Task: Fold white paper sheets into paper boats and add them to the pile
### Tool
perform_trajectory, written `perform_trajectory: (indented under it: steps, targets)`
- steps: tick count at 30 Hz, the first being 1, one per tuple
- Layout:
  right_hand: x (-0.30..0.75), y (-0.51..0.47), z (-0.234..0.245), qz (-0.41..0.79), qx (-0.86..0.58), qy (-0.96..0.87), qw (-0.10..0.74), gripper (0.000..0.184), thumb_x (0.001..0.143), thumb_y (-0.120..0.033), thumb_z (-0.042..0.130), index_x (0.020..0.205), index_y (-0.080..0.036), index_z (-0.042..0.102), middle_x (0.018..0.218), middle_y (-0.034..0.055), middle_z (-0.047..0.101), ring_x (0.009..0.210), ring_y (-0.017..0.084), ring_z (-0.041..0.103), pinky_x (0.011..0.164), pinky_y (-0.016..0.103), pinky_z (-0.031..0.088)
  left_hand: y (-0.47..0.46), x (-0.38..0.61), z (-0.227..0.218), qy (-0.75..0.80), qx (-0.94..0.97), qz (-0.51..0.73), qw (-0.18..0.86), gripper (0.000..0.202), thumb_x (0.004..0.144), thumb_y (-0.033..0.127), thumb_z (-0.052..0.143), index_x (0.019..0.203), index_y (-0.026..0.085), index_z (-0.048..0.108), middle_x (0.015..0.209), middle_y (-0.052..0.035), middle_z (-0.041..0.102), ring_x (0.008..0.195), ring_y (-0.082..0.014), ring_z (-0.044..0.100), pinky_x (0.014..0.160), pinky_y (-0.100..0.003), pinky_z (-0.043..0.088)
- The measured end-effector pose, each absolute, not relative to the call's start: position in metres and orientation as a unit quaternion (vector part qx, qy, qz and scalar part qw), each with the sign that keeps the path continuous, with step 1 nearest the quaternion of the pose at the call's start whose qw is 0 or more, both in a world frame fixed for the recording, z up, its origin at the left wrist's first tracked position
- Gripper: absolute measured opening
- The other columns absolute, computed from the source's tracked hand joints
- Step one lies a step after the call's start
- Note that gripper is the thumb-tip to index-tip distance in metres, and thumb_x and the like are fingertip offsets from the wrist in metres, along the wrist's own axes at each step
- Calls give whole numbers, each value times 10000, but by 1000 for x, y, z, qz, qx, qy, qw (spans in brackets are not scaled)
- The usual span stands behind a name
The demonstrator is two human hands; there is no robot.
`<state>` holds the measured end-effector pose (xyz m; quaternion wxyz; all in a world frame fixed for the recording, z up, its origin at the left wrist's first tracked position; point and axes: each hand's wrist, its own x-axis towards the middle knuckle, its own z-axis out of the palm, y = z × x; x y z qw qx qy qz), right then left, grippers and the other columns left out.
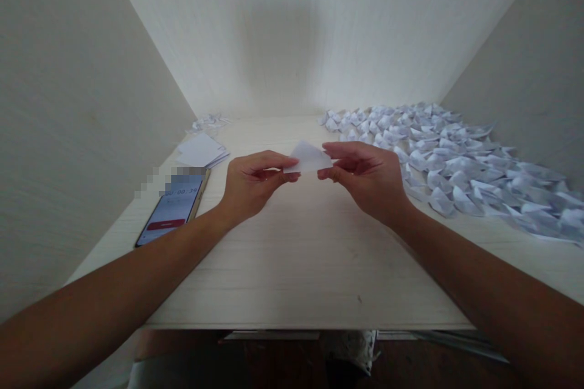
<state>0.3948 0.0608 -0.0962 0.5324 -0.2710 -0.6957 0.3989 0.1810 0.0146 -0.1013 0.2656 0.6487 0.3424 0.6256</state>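
A small piece of folded white paper (310, 157), roughly triangular with its point up, is held above the middle of the table. My left hand (255, 182) pinches its left lower corner between thumb and fingers. On the other side, my right hand (369, 179) grips the right lower corner the same way, its index finger lying along the sloping edge. Whatever layers or pockets the fold has on its underside are hidden from me.
Many folded paper boats (438, 152) cover the table's right side. At left lie a stack of white paper sheets (203, 149), paper scraps (212, 123) and a phone (173, 206) with a running timer. Walls (292, 42) enclose the pale table (292, 279) behind and at both sides.
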Motion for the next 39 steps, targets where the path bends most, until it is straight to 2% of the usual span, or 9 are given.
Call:
perform_trajectory:
  steps: [2, 7, 10, 15, 20, 26, 32, 36, 39]
  targets:
    - [394, 60, -97, 397, -277, -693, 533, 271, 721, -239, 894, 985, -234, 834, 745, 8, 774, 610, 148, 690, 593, 308, 593, 14, 182, -100, 337, 651, 628, 262, 172, 749, 203, 899, 907, 241, 845, 880, -29, 811, 730, -151, 768, 661, -254, 679]
    - [394, 55, -93, 375, -280, -713, 522, 73, 779, -295, 866, 844, -282, 836, 897, 21, 803, 697, 164, 687, 655, 351, 591, 12, 183, -98, 350, 663, 619, 233, 145, 755, 227, 898, 888, 256, 847, 895, -34, 808, 726, -147, 761, 651, -256, 668]
    - [394, 53, -90, 379, -273, -720, 513, 10, 814, -278, 832, 809, -284, 827, 914, 20, 801, 717, 165, 681, 659, 348, 576, 11, 184, -98, 375, 657, 618, 214, 141, 729, 274, 920, 845, 244, 844, 912, -46, 798, 745, -151, 749, 658, -267, 670]
    - [390, 50, -90, 434, -277, -685, 515, 95, 770, -308, 873, 793, -244, 807, 816, 24, 786, 673, 149, 657, 634, 325, 552, 9, 190, -99, 386, 599, 637, 293, 200, 707, 340, 928, 791, 202, 811, 875, -34, 785, 736, -156, 752, 703, -320, 700]
    - [385, 47, -89, 512, -281, -628, 515, 219, 709, -336, 921, 748, -214, 744, 738, 16, 760, 675, 146, 689, 693, 324, 586, 8, 194, -100, 422, 543, 639, 344, 340, 667, 383, 947, 793, 162, 721, 753, -18, 779, 677, -174, 767, 689, -344, 703]
    - [381, 47, -91, 552, -295, -589, 511, 356, 694, -390, 931, 867, -220, 670, 737, 1, 750, 677, 154, 716, 699, 327, 595, 6, 198, -97, 412, 490, 657, 398, 420, 641, 311, 961, 875, 170, 642, 726, 1, 789, 632, -175, 771, 661, -314, 688]
    - [381, 47, -94, 545, -323, -604, 484, 259, 748, -386, 892, 846, -198, 744, 725, 18, 752, 669, 143, 696, 659, 298, 553, 5, 199, -96, 421, 475, 657, 408, 406, 630, 288, 959, 872, 165, 658, 685, 1, 776, 609, -189, 767, 633, -311, 675]
    - [382, 46, -93, 532, -326, -637, 452, 238, 801, -415, 846, 793, -199, 746, 662, 5, 723, 596, 121, 636, 600, 282, 510, 7, 197, -98, 438, 489, 641, 398, 362, 666, 334, 942, 879, 153, 712, 734, -17, 783, 621, -164, 752, 641, -302, 674]
    - [383, 48, -95, 524, -319, -640, 463, 211, 800, -391, 847, 792, -203, 751, 645, 0, 719, 581, 117, 628, 584, 275, 494, 8, 198, -100, 441, 504, 615, 416, 329, 727, 410, 902, 840, 151, 733, 685, -8, 753, 537, -128, 697, 547, -266, 645]
